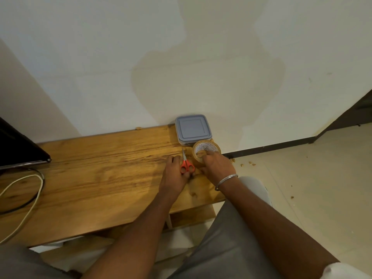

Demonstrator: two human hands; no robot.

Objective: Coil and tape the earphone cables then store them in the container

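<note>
The right hand (216,164) lies over the roll of tape (205,151), fingers reaching across the top into its core and thumb curled against the outer side at 6 o'clock, so the roll is pinched between them and tilted up off the table (100,178). A metal bangle (225,181) sits on that wrist. Just at 9 o'clock from the roll, the left hand (175,176) rests against the orange handles of the scissors (186,167), fingers curled down beside the rings; whether it really grips them or only touches them I cannot tell. The scissors lie flat with the blades pointing to 12 o'clock. Anything between the two hands is hidden by the fingers (no earphone cable can be made out there). At 12 o'clock from the roll, touching or just behind it, stands the container (192,129) with its grey lid on, against the wall (201,57) at the table's far right corner. Well away at 9 o'clock, a white cable (38,196) and a black cable (24,206) loop over the table's left end, below a dark panel (18,146).
</note>
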